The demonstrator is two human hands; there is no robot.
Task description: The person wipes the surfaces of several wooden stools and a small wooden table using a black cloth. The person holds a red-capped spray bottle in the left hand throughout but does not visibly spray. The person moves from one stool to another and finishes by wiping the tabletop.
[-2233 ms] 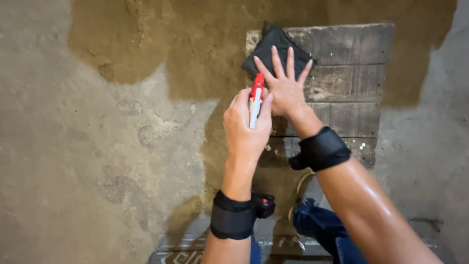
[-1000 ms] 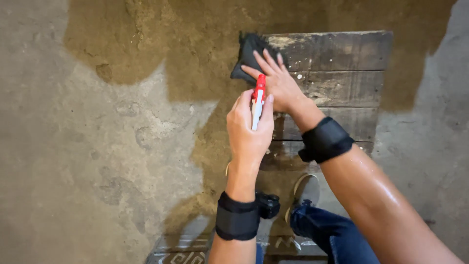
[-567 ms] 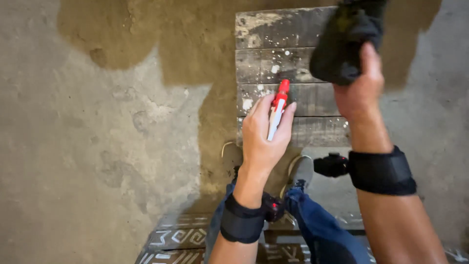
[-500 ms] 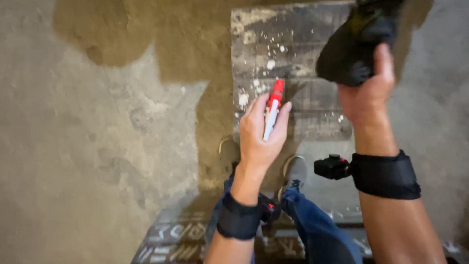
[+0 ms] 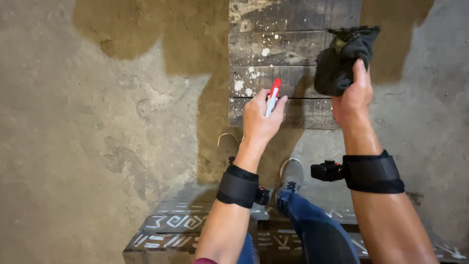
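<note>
While the dark wooden board (image 5: 288, 58) lies flat on the concrete floor (image 5: 97, 146) with its slats running crosswise, two things are held above its near half. A marker with a red cap (image 5: 272, 97) is clasped in the left hand (image 5: 259, 122), the fingers wrapped closed round its pale barrel; its long axis is tilted only slightly from the line of the forearm, the red end pointed away from the body toward the board's far edge. The marker is placed over the second slat from the near edge, just beside the white paint flecks (image 5: 244, 85) scattered on the board's left part. A dark cloth (image 5: 342, 58) is gripped in the right hand (image 5: 352, 100), bunched between thumb and fingers and raised over the board's right edge, where it hangs past the corner of the slats. The cloth is set to the right of the marker, the two kept apart by bare wood. The speckled patch is approached more closely by the left hand than by the right. A black strap is worn on each wrist, and two grey shoes (image 5: 290, 173) are seen below the board's near edge.
</note>
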